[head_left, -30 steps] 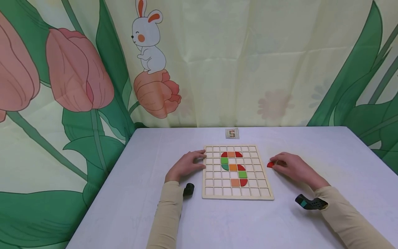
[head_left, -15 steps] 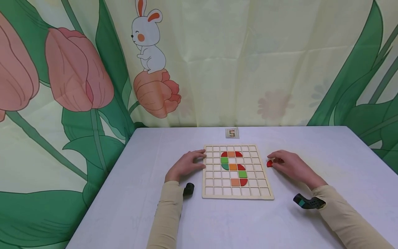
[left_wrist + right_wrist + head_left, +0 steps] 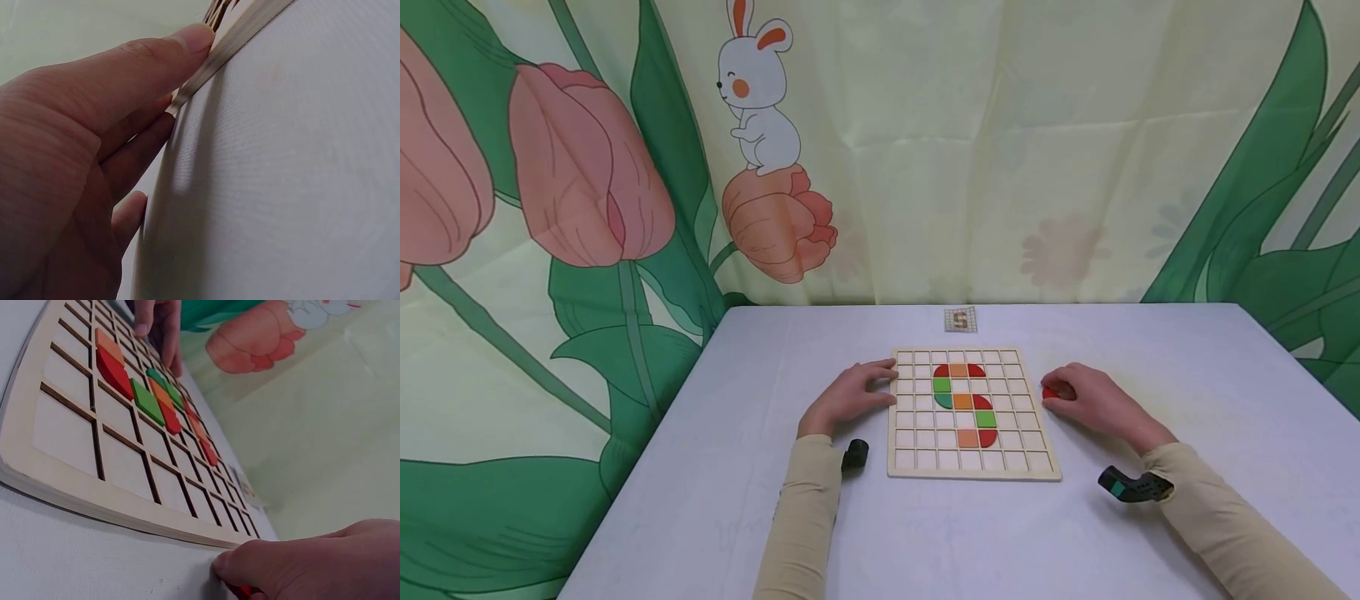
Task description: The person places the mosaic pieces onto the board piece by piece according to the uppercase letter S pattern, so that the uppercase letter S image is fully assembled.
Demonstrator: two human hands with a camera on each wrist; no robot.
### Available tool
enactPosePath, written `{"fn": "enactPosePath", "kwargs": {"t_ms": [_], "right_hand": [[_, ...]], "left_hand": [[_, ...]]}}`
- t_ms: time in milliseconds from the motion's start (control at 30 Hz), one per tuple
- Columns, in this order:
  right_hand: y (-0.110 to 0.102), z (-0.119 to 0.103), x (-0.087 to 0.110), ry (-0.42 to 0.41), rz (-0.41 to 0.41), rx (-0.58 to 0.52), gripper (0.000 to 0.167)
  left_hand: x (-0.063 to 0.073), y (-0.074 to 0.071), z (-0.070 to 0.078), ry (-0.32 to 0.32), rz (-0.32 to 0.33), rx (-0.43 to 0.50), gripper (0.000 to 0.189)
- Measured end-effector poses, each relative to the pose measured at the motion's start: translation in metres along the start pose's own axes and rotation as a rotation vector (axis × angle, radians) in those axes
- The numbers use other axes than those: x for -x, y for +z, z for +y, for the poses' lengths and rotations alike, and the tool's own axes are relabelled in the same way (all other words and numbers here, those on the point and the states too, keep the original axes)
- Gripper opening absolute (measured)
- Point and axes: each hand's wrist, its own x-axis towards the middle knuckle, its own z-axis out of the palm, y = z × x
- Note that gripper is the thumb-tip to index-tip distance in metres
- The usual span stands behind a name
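Observation:
A wooden grid board lies on the table with red, orange and green tiles set in an S shape. My left hand rests at its left edge; the thumb touches the wooden rim in the left wrist view, fingers nearly straight. Just off the board's right side, my right hand pinches a red tile between thumb and fingers, low over the tablecloth. Most of that tile is hidden by the fingers, and only a red sliver shows in the right wrist view.
A small pattern card lies behind the board near the table's back edge. Behind the white-covered table hangs a curtain printed with tulips and a rabbit. A black camera sits on each wrist.
My right hand has shifted slightly left, towards the board, and its fingers have closed further over the red tile, which now shows less. The left hand and the board have stayed put.

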Motion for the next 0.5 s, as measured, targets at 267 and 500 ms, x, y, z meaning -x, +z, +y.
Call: {"fn": "enactPosePath", "kwargs": {"t_ms": [267,500], "right_hand": [[0.0008,0.0015,-0.0004,-0.005,0.005,0.004,0.03],[0.0001,0.0036,0.002,-0.041,0.024,0.009,0.026]], "left_hand": [[0.0001,-0.0008,0.0,0.007,-0.002,-0.006,0.047],[-0.0004,-0.0007,0.0002,0.001,-0.007,-0.002,0.047]]}}
